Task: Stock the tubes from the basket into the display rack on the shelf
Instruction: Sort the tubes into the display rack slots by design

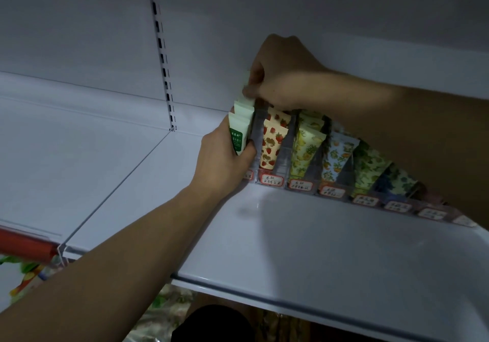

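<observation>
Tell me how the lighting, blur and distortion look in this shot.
Head view: dim, bluish light; the right forearm is motion-blurred and shades the far end of the display rack; soft arm shadow and faint glare on the shelf; wide-angle bending of the shelf edge; price labels too soft to read.

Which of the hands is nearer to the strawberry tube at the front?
Left. The left hand is just beside the strawberry tube; the right hand is above, behind it.

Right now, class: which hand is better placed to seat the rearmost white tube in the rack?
Right hand: its fingers already pinch the rearmost white tube from above. The left hand is busy gripping the front tube.
</observation>
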The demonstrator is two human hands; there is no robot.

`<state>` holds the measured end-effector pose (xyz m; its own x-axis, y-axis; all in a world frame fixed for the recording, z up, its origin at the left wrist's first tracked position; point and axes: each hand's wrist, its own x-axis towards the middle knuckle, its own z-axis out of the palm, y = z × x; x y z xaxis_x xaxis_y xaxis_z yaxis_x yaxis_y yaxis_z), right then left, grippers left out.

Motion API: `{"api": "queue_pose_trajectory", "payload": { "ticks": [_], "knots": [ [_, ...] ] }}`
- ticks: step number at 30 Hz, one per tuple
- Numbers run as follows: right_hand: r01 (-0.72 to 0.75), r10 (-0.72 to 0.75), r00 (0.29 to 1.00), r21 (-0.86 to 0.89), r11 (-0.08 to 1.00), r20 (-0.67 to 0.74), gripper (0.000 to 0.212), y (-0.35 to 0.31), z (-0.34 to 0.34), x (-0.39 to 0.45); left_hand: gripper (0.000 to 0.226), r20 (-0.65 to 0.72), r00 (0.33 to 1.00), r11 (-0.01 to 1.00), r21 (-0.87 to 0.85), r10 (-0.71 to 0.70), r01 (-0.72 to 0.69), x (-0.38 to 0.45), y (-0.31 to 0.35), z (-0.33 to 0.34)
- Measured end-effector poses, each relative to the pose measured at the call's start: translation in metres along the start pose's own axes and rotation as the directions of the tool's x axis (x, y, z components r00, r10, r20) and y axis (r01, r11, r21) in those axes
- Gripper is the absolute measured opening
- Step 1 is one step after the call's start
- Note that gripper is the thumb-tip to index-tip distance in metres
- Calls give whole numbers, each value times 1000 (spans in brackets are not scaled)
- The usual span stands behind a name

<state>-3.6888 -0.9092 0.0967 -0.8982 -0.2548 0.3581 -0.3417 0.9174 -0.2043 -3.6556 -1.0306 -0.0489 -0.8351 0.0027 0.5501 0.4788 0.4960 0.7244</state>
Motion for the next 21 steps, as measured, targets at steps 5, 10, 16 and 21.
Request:
{"api": "queue_pose_trajectory", "payload": {
  "ticks": [5, 10, 16, 21],
  "knots": [
    [90, -86, 990, 30, 995, -112, 20, 11, -12, 1, 33, -1, 1000, 1000, 4, 9, -9, 1, -2, 1],
    [70, -73, 995, -48, 996, -62, 14, 14, 10, 14, 34, -5, 1000, 1000, -4, 10, -10, 3, -2, 0],
    [69, -71, 993, -27, 997, -96, 14, 19, 17, 18, 39, 14, 1000, 1000, -7, 12, -12, 3, 0, -1],
    [153, -145, 958, 13, 988, -246, 18, 30, -11, 18, 43, 27, 1000, 1000, -21, -7, 8, 2, 1, -1]
  ]
}}
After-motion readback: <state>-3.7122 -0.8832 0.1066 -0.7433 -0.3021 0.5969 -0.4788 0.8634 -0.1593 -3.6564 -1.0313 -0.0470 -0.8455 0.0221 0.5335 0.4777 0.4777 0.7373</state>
